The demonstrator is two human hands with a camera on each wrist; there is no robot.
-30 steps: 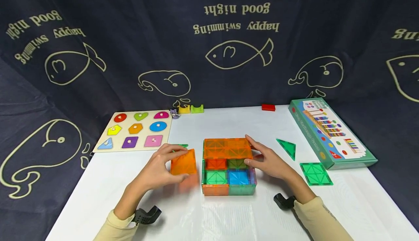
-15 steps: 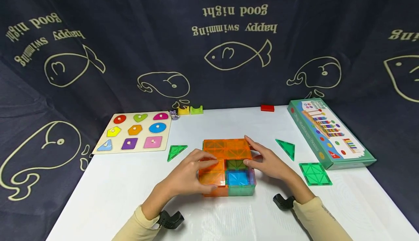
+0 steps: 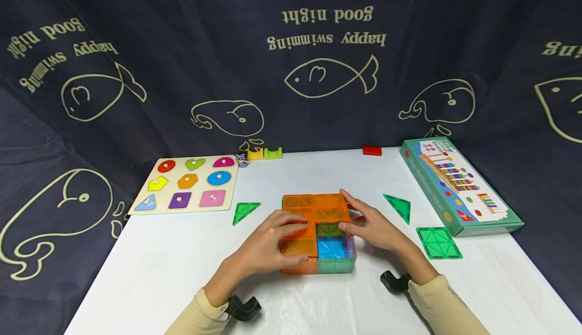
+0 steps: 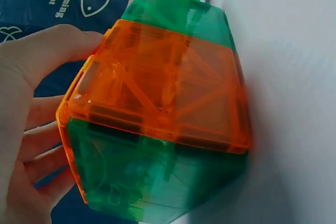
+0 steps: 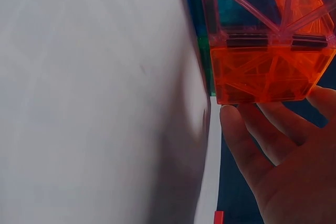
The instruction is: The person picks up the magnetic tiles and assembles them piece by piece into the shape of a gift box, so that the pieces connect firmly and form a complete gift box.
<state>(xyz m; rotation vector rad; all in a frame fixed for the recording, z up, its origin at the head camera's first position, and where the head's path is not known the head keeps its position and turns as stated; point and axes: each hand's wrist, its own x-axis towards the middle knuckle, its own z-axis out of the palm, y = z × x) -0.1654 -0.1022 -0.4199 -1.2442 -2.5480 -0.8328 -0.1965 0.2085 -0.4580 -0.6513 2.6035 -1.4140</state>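
Note:
A low box of see-through magnetic tiles stands mid-table, with orange, green and purple walls. Two orange tiles cover its back half. My left hand holds another orange tile by its edges, lying over the front left quarter. Through the uncovered front right quarter a blue tile shows on the floor. At the box's right side, my right hand grips the box, thumb and index finger at the front and back edges of the top tile. In the right wrist view, its fingertips touch an orange wall.
Green triangle tiles lie left and right of the box, and a green square tile further right. A wooden shape puzzle lies back left, a game box at right. Small yellow and red blocks line the back edge.
My left hand has carried the orange tile rightward from beside the box onto its front left quarter, uncovering the left green triangle. My right hand has stayed in place.

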